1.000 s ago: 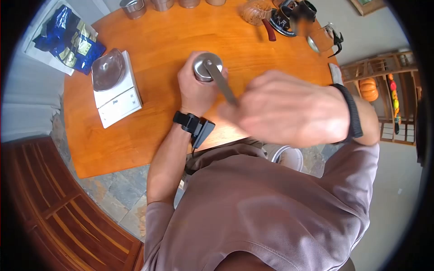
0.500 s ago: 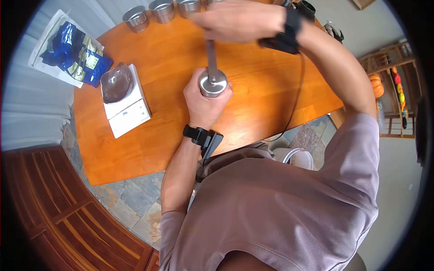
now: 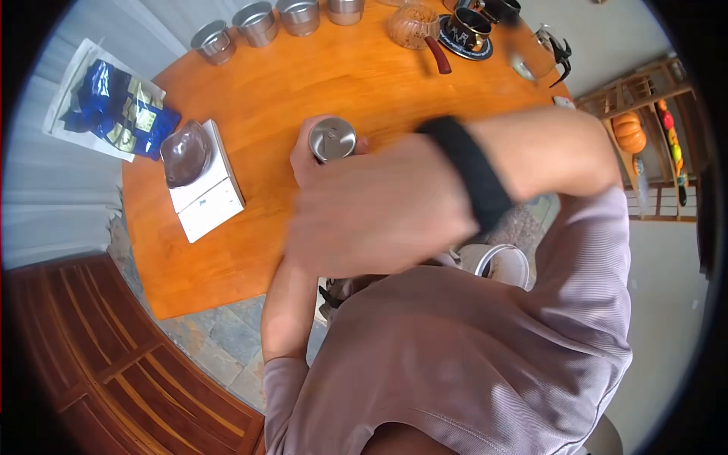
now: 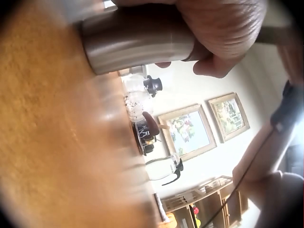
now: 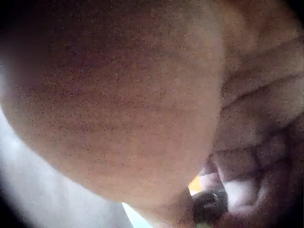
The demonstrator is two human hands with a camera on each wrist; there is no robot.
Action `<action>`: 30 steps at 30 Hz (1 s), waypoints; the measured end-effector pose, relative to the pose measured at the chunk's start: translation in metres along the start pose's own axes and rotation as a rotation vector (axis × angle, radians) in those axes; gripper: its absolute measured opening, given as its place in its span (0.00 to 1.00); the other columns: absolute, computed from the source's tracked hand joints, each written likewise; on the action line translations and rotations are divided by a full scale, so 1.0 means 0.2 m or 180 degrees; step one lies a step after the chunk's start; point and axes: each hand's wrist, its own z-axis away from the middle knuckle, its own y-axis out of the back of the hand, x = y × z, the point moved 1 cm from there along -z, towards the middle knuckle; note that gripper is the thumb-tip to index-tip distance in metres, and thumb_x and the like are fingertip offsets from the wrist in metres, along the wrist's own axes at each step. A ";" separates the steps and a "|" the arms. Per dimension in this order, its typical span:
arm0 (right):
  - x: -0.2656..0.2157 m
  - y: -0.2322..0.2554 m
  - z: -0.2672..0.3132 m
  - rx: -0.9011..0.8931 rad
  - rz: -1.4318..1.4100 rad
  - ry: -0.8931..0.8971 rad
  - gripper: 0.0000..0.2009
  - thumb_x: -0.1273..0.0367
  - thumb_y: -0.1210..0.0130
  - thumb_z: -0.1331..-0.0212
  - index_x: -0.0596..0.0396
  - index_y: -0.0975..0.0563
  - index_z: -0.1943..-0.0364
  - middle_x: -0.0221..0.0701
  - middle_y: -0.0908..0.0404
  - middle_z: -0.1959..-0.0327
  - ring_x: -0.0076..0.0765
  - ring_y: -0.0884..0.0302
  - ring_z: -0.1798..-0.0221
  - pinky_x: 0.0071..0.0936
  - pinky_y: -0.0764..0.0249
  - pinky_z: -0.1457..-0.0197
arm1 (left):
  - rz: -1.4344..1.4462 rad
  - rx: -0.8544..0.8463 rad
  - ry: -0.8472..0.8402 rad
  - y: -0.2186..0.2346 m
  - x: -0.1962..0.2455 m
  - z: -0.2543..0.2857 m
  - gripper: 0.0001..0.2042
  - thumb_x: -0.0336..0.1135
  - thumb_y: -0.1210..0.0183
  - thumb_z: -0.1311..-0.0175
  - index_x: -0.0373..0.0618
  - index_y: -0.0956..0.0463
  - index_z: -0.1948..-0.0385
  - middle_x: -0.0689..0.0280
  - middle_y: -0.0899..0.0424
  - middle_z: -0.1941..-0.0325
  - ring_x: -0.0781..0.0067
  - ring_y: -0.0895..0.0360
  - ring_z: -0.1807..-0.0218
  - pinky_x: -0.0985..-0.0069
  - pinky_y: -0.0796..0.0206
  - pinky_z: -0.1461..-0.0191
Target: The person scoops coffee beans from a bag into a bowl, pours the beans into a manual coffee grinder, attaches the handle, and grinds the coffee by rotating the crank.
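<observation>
A cylindrical steel hand coffee grinder stands on the table, its round lid facing up in the head view. My left hand grips its body; the left wrist view shows the steel lower part beneath the curled fingers, its base right at the tabletop. My right hand, blurred, is on the near side of the grinder and covers most of the crank and part of the left forearm. Its fingers curl round a dark knob in the right wrist view. A piece of the crank arm shows in the left wrist view.
A white scale bearing a brown dish is on the left, beside a blue bag. Several metal cups line the far edge. At the far right are a red-handled glass pot, a black cup and a glass carafe.
My right hand has swung the crank from the grinder's right, round the far side, to the near side. My left hand has kept its grip on the grinder.
</observation>
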 end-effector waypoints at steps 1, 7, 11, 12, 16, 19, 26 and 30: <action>0.07 -0.04 -0.10 0.0226 -0.0034 0.0152 0.08 0.73 0.46 0.41 0.61 0.17 0.66 0.49 0.16 0.64 0.46 0.18 0.64 0.43 0.21 0.61 | -0.0032 -0.0026 -0.0038 0.03 -0.05 0.02 0.16 0.25 0.28 0.46 0.40 0.24 0.58 0.69 0.17 0.62 0.76 0.21 0.61 0.77 0.26 0.57; 0.86 0.16 -0.24 -0.0369 0.1143 -0.1119 0.14 0.64 0.46 0.36 0.63 0.19 0.67 0.46 0.17 0.70 0.50 0.19 0.66 0.42 0.23 0.63 | 0.0002 0.0104 0.0301 0.07 -0.02 0.02 0.11 0.20 0.35 0.42 0.40 0.25 0.60 0.66 0.17 0.68 0.78 0.22 0.75 0.79 0.32 0.76; 0.49 0.23 0.31 -0.0120 -0.0959 -0.3066 0.11 0.60 0.44 0.29 0.54 0.24 0.60 0.30 0.29 0.77 0.32 0.26 0.72 0.37 0.29 0.69 | -0.0097 0.0588 0.0670 0.12 0.02 -0.03 0.16 0.24 0.29 0.49 0.40 0.22 0.58 0.68 0.17 0.67 0.78 0.18 0.64 0.78 0.25 0.57; 0.48 0.14 0.44 0.0022 -0.0525 -0.2428 0.10 0.62 0.43 0.30 0.54 0.26 0.62 0.35 0.27 0.76 0.40 0.26 0.73 0.40 0.30 0.70 | -0.0301 0.0292 0.0227 0.10 0.05 -0.04 0.15 0.24 0.30 0.47 0.40 0.23 0.58 0.68 0.17 0.65 0.78 0.19 0.64 0.77 0.25 0.58; -0.03 0.08 0.42 -0.0667 0.0423 -0.2306 0.08 0.72 0.45 0.42 0.62 0.26 0.61 0.44 0.22 0.79 0.54 0.18 0.71 0.47 0.24 0.66 | -0.0167 -0.0132 0.0065 0.01 0.01 -0.04 0.17 0.26 0.27 0.47 0.40 0.23 0.57 0.68 0.18 0.63 0.79 0.21 0.60 0.76 0.26 0.54; -0.13 0.01 0.24 -0.0642 0.0004 -0.1628 0.14 0.69 0.44 0.44 0.64 0.24 0.58 0.41 0.19 0.75 0.48 0.17 0.65 0.45 0.24 0.65 | -0.0329 -0.0076 -0.0071 -0.04 0.05 -0.02 0.15 0.24 0.28 0.51 0.40 0.22 0.62 0.65 0.14 0.68 0.75 0.16 0.64 0.74 0.24 0.57; 0.25 0.05 -0.23 -0.0607 -0.1120 -0.0176 0.12 0.65 0.43 0.35 0.62 0.23 0.64 0.43 0.20 0.72 0.49 0.19 0.65 0.46 0.25 0.60 | -0.0655 -0.0482 0.0977 -0.02 0.08 0.01 0.10 0.34 0.33 0.39 0.41 0.21 0.59 0.70 0.19 0.67 0.80 0.24 0.65 0.73 0.30 0.61; 0.35 0.07 -0.25 -0.0133 -0.0234 -0.0427 0.11 0.65 0.43 0.36 0.62 0.22 0.64 0.45 0.19 0.70 0.50 0.20 0.66 0.43 0.25 0.62 | -0.1171 -0.0844 0.0607 0.00 0.04 0.02 0.05 0.30 0.34 0.41 0.42 0.19 0.66 0.71 0.17 0.69 0.80 0.19 0.65 0.74 0.27 0.60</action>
